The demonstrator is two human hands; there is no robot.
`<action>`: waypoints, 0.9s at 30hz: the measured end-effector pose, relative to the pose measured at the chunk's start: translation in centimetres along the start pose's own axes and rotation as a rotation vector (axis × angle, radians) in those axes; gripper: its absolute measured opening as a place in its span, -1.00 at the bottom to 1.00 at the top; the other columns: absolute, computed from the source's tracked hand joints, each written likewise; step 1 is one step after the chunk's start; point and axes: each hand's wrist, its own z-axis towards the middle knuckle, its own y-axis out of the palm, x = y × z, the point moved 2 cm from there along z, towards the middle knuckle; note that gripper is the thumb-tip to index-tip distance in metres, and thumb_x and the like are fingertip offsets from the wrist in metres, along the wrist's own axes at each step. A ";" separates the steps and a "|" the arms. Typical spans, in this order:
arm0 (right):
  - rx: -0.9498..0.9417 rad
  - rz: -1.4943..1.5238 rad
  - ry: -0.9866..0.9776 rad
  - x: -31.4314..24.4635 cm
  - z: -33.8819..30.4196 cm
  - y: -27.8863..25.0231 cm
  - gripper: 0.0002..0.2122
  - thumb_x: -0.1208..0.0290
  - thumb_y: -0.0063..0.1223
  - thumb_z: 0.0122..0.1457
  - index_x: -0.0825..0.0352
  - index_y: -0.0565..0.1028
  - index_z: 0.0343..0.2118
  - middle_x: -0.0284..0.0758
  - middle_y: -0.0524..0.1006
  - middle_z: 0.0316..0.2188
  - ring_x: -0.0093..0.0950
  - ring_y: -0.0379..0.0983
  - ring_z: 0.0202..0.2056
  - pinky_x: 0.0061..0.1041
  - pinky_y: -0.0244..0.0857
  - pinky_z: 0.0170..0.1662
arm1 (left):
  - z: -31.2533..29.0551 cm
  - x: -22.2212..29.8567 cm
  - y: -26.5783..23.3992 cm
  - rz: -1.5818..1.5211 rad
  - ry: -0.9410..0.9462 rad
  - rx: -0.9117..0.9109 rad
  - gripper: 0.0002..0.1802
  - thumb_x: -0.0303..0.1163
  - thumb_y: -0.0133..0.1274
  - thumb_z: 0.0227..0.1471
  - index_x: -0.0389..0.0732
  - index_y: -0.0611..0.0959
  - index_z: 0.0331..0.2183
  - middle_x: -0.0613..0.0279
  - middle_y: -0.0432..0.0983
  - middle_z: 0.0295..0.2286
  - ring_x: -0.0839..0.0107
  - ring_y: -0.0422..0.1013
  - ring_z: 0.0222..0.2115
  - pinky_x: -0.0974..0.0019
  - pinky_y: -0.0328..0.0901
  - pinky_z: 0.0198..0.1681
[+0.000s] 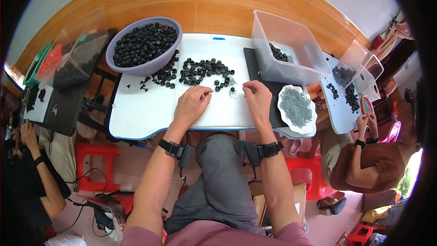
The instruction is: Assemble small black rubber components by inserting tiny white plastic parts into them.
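My left hand [193,103] rests over the white table with thumb and forefinger closed in a pinch; anything between the tips is too small to make out. Just beyond it lies a loose spread of small round black caps [200,70]. My right hand [257,101] is also closed, fingertips together, and what they hold, if anything, is hidden. A few small clear pieces [232,90] lie between the hands, beside some of the caps. Right of my right hand sits a white scalloped dish [311,117] heaped with small grey-green translucent pieces [295,107].
A purple basket [176,29] of black caps stands at the back left of the table [141,120]. A clear plastic bin [293,64] with some black parts is at the back right, on a black mat [252,64]. Co-workers sit at tables on both sides.
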 end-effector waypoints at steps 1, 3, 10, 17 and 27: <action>0.000 -0.002 -0.001 -0.7 0.5 -0.1 -0.88 0.49 0.17 0.09 0.38 0.66 -0.34 -0.16 0.64 -0.39 -0.25 0.60 -0.42 -0.32 0.44 -0.26 | 0.0 0.0 -0.1 -0.001 -0.021 0.006 -0.84 -0.42 0.16 0.09 -0.22 0.71 -0.25 0.15 0.62 -0.37 0.22 0.55 -0.36 0.21 0.44 -0.25; -0.174 -0.242 0.051 -1.7 1.4 0.3 -0.85 0.39 0.20 0.07 0.34 0.68 -0.36 -0.15 0.67 -0.39 -0.19 0.63 -0.34 -0.29 0.46 -0.21 | 0.0 0.0 -0.1 -0.002 -0.025 0.002 -0.85 -0.43 0.16 0.09 -0.22 0.72 -0.26 0.15 0.62 -0.37 0.22 0.55 -0.37 0.21 0.44 -0.25; -0.331 -0.522 0.048 -2.8 2.3 2.0 -0.81 0.32 0.25 -0.04 0.27 0.72 -0.38 -0.13 0.68 -0.41 -0.12 0.63 -0.31 -0.21 0.49 -0.17 | -0.1 0.1 -0.1 -0.015 -0.026 0.007 -0.87 -0.43 0.17 0.09 -0.21 0.72 -0.28 0.15 0.62 -0.39 0.22 0.55 -0.36 0.21 0.44 -0.25; -0.274 -0.335 0.018 -4.4 1.4 1.9 -0.80 0.30 0.27 -0.01 0.32 0.71 -0.39 -0.16 0.68 -0.44 -0.25 0.64 -0.37 -0.32 0.49 -0.23 | -0.2 0.6 -0.7 -0.074 -0.027 -0.004 -0.77 -0.40 0.23 0.07 -0.18 0.71 -0.18 0.17 0.67 -0.33 0.25 0.59 -0.36 0.24 0.46 -0.28; -0.171 0.285 0.234 -3.3 -3.2 6.3 -0.77 0.33 0.32 0.05 0.43 0.69 -0.35 -0.29 0.64 -0.53 -0.56 0.51 -0.48 -0.52 0.38 -0.38 | -0.5 -0.6 -0.2 -0.288 -0.082 0.039 -0.74 -0.45 0.31 0.03 -0.23 0.72 -0.18 0.19 0.73 -0.37 0.49 0.63 -0.38 0.46 0.41 -0.38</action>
